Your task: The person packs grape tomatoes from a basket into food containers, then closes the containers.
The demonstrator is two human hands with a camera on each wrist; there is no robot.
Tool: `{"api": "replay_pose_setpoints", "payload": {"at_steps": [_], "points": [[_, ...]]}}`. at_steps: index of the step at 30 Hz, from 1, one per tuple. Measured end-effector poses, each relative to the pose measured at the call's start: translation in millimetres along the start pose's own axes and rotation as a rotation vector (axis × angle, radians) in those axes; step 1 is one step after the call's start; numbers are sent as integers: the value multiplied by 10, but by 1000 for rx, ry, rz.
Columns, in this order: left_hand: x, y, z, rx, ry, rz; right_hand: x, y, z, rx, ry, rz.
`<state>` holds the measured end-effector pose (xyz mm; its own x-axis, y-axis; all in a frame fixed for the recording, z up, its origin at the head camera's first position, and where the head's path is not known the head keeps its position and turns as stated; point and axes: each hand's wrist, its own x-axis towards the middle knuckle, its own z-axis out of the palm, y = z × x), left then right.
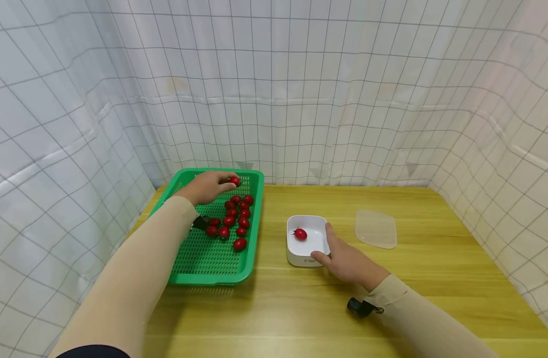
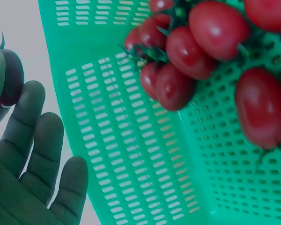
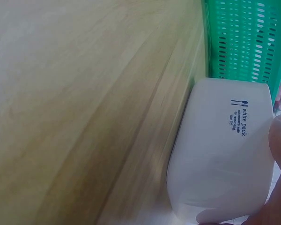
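My left hand (image 1: 205,188) is over the far part of a green plastic basket (image 1: 256,219), pinching a small red tomato (image 1: 235,181) between thumb and fingertips. The left wrist view shows this tomato (image 2: 12,77) with a thin green stem; the other fingers extend beside it. Several more red tomatoes (image 1: 229,221) lie in the basket, some with green calyxes. On the table, my right hand (image 1: 347,261) grips the right side of a square white container (image 1: 299,259), thumb at the near rim. A single tomato (image 1: 300,234) rests inside it.
A translucent flat lid (image 1: 376,229) lies on the wooden table (image 1: 296,308), right of the container. Grid-patterned white curtains (image 1: 300,124) stand behind and on both sides. Black wrist cameras (image 1: 360,307) are strapped to the forearms.
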<state>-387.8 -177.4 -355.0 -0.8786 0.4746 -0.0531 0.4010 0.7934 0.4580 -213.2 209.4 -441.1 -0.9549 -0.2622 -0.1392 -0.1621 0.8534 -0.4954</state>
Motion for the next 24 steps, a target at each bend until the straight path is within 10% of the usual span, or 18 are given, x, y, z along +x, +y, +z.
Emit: {"api": "replay_pose_setpoints", "payload": {"at_steps": [24], "points": [[87, 777, 177, -14, -48, 164, -1, -19, -4, 12, 8, -1]]}}
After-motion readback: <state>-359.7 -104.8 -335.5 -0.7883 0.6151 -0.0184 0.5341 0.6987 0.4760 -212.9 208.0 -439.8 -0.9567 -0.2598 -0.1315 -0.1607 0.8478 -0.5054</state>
